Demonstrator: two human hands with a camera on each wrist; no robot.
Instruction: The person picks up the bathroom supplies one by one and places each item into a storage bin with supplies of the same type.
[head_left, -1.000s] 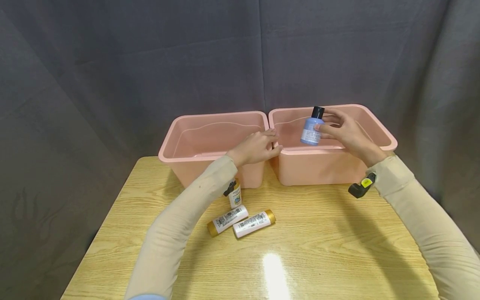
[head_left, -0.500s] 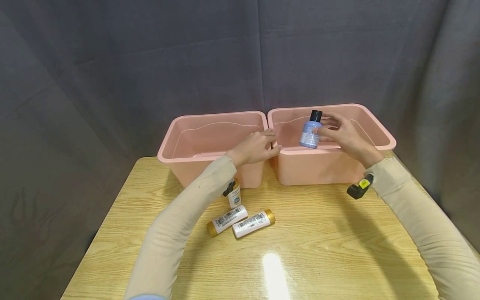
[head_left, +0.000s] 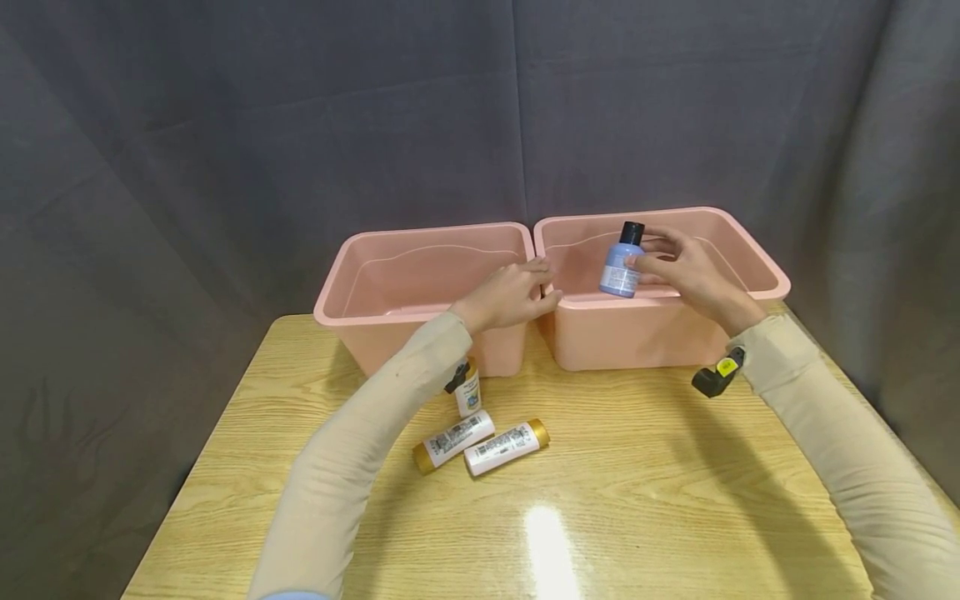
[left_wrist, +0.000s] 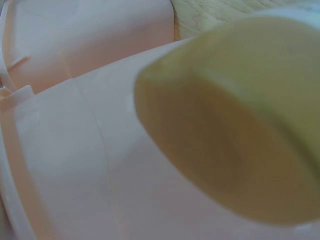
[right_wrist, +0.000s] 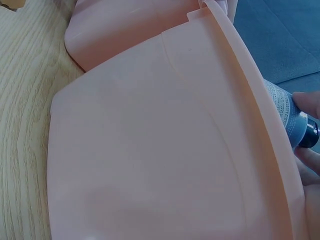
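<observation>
Now right hand [head_left: 686, 271] grasps blue bottle [head_left: 622, 268], lowered slightly since a second ago inside right bin [head_left: 772, 283]; left hand [head_left: 510, 296] rests relaxed on left bin [head_left: 330, 308] rim.

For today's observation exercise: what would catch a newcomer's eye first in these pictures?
Two pink plastic bins stand side by side at the back of the light wooden table: the left bin and the right bin. The right hand holds a small blue bottle with a black cap upright over the right bin. Three white bottles with gold caps lie near the table's middle.
</observation>
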